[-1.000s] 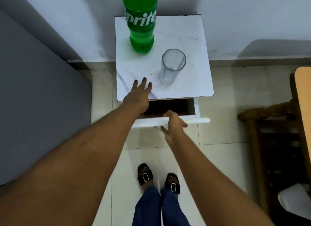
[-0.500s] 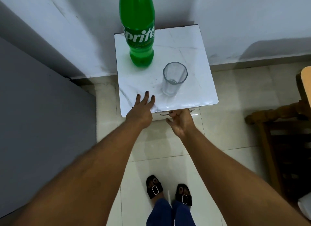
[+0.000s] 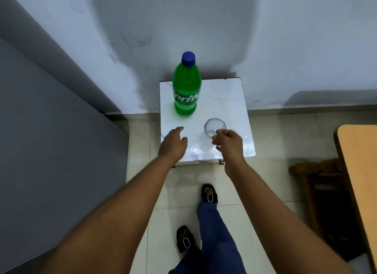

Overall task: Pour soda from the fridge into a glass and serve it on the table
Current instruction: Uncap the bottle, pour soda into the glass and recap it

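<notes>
A green soda bottle [image 3: 186,90] with a blue cap stands upright at the back left of a small white marble-top stand [image 3: 228,102]. An empty clear glass [image 3: 214,128] stands upright near the stand's front right. My left hand [image 3: 173,144] hovers over the front left of the top with relaxed fingers and holds nothing. My right hand [image 3: 229,143] is just in front of the glass, fingers loosely curled, overlapping its lower part; no grip on the glass shows. The stand's drawer is closed.
A grey panel [image 3: 51,151] fills the left side. The wall rises behind the stand. A wooden table edge [image 3: 359,171] and a dark wooden chair [image 3: 318,171] are at the right. My feet in black sandals stand on the tiled floor [image 3: 275,139].
The drawer under the stand has gone from open to closed. Both hands left the front edge and rose over the top; my right hand now sits by the glass. The view pulled back.
</notes>
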